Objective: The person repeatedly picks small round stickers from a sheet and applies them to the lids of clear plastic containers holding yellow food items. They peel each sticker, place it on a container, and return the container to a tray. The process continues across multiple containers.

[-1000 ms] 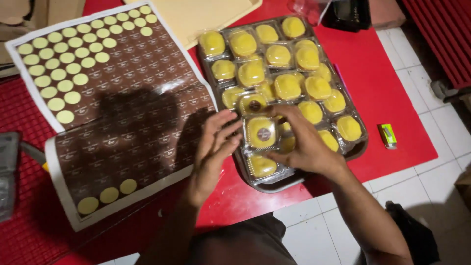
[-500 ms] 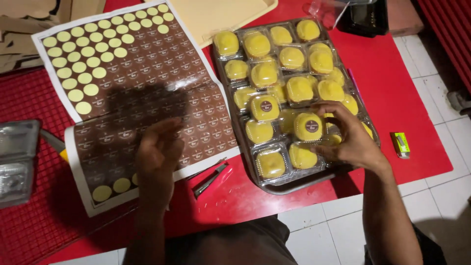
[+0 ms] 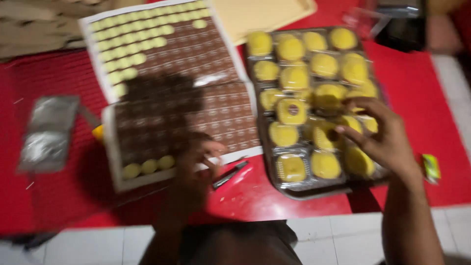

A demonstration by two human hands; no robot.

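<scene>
You sit at a big red table (image 3: 431, 122), and a white tiled floor (image 3: 343, 230) shows at its near edge. The picture is blurry, so small things are hard to see.

Two brown sticker sheets (image 3: 181, 93) lie on the left side of the table. Their long side runs away from you, up the picture. Most round stickers are gone. Three yellow ones (image 3: 148, 167) sit in the near row, and more fill the far corner.

A dark metal tray (image 3: 314, 189) lies on the right. Its long side also points away from you. It holds about eighteen yellow cakes (image 3: 291, 49) in clear packs. One cake (image 3: 292, 111) already has a dark round sticker on top.

Your right hand (image 3: 387, 135) rests on the cakes at the near right of the tray, fingers spread and bent. I think it presses on one, but I cannot tell for sure.

Your left hand (image 3: 196, 162) is over the near edge of the sticker sheet, fingers pinched close.

A small dark tool (image 3: 229, 174) lies between your hands. A tiny green thing (image 3: 431, 167) sits at the right.
</scene>
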